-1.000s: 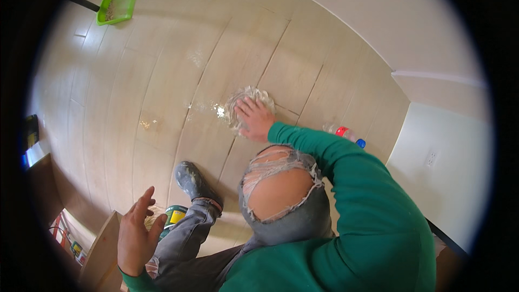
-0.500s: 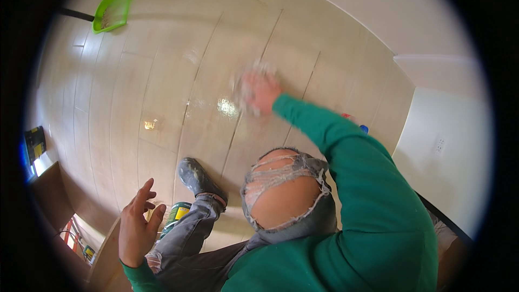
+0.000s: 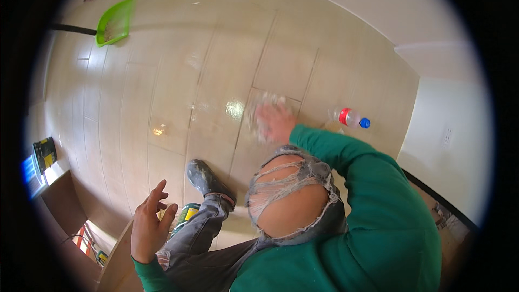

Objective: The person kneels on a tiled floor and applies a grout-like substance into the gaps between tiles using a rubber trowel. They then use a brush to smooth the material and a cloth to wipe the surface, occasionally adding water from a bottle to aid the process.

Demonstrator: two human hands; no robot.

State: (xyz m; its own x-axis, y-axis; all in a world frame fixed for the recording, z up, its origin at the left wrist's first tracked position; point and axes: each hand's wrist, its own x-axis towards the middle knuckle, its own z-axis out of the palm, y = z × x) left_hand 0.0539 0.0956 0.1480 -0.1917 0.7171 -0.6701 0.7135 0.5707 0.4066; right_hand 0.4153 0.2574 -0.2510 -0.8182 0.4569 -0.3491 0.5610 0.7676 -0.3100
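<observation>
Seen pressed to the pale tiled floor (image 3: 162, 103) under the right hand (image 3: 273, 121), fingers spread flat over it: a crumpled whitish rag (image 3: 265, 109), drawn back toward the torn-jeaned knee (image 3: 289, 205) from the farther tile seam reached half a second before, a sign of wiping strokes running to and fro. Held open and empty above the lap, the left hand (image 3: 148, 227). Lying beyond, a clear bottle (image 3: 350, 118) near the wall and a green dustpan (image 3: 114, 21) well apart.
</observation>
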